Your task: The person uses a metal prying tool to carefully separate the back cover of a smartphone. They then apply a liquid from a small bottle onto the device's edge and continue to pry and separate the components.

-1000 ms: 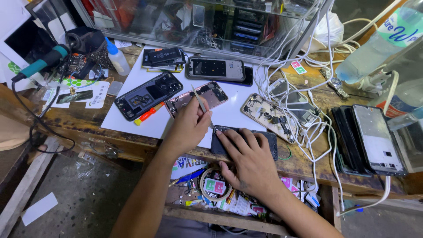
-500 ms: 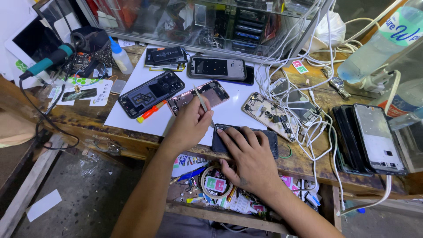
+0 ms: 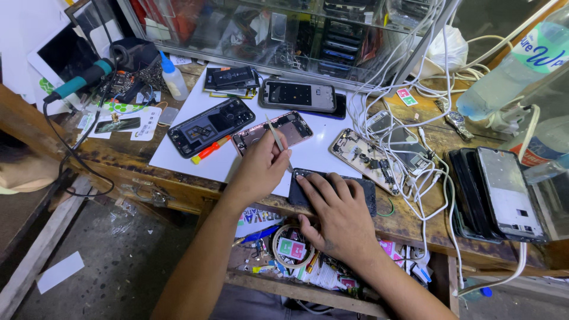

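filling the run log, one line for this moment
left hand: holds tweezers | right hand: flat on dark phone | bench: opened phones, white cables

Both forearms are bare to the frame edge; no sleeves, gloves, watch or rings are visible. The left hand (image 3: pixel 261 169) and right hand (image 3: pixel 338 216) have short, unpainted fingernails.

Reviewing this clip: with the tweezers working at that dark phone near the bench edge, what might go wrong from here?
1. The left hand pokes thin tweezers at the corner of the dark phone; a slip might scratch it or prick the right hand pressing it flat.
2. That phone lies near the bench edge, above an open drawer; a push may slide it off.
3. White cables trail beside it and could snag a wrist.
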